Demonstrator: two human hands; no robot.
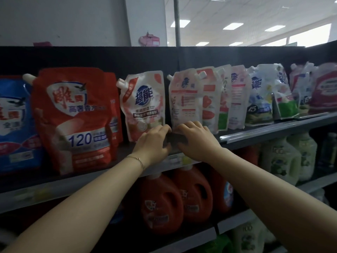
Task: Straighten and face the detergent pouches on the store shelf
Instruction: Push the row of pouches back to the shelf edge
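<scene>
A row of detergent pouches stands on the upper shelf (pixel 255 133). A white and pink pouch (pixel 144 105) shows its front label. Right of it stands a pale pouch (pixel 184 99) turned back-side out, showing small print. My right hand (pixel 197 141) lies over this pouch's base, with its fingers curled around the bottom edge. My left hand (pixel 153 143) is at the gap between the two pouches, fingers bent against their lower corners. Whether it grips one is hidden. Further right, several white, pink and blue pouches (pixel 259 99) lean at mixed angles.
A big red pouch (pixel 74 114) and a blue one (pixel 14 121) stand at the left. Red jugs (pixel 160 201) and white jugs (pixel 284 157) fill the lower shelf. A black back panel (pixel 109 57) closes the shelf behind. A price rail (pixel 182 159) runs under my hands.
</scene>
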